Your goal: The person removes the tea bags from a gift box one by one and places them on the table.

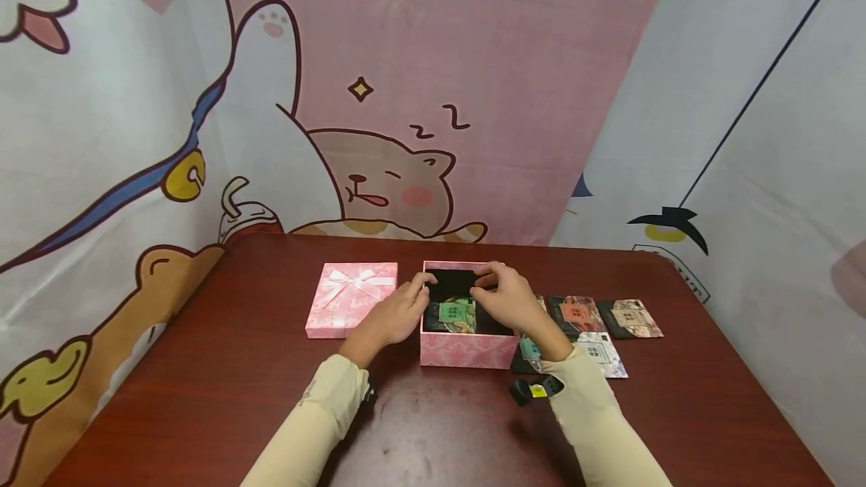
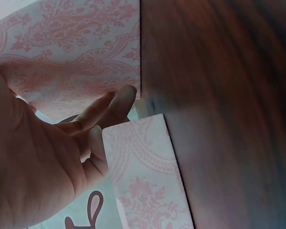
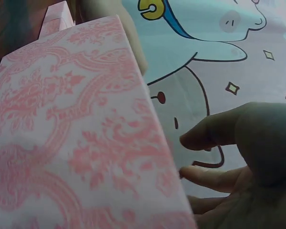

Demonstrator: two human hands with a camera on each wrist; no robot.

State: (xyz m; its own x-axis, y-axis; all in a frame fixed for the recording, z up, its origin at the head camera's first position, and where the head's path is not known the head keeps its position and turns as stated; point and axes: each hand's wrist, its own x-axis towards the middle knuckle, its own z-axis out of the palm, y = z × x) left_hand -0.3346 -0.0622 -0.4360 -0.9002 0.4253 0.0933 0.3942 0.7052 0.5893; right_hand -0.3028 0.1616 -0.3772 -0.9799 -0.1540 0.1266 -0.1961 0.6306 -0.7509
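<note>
A pink patterned box (image 1: 468, 352) stands uncovered on the table. Inside it lie a black packet with a green label (image 1: 455, 314) and a plain black piece (image 1: 449, 282) toward the back. My left hand (image 1: 395, 312) rests at the box's left rim with its fingers extended; the left wrist view has them between the box wall (image 2: 81, 57) and the lid (image 2: 148, 176). Over the right rim reaches my right hand (image 1: 510, 299). Its thumb (image 3: 209, 129) and fingers stand apart beside the box wall (image 3: 81, 129), with nothing visible between them.
A pink lid with a white bow (image 1: 355, 295) lies left of the box. To the right are several packets, among them one with an orange label (image 1: 576, 314), a beige-labelled one (image 1: 631, 318) and a whitish one (image 1: 602, 354). A cartoon-printed cloth (image 1: 507, 96) hangs behind the table.
</note>
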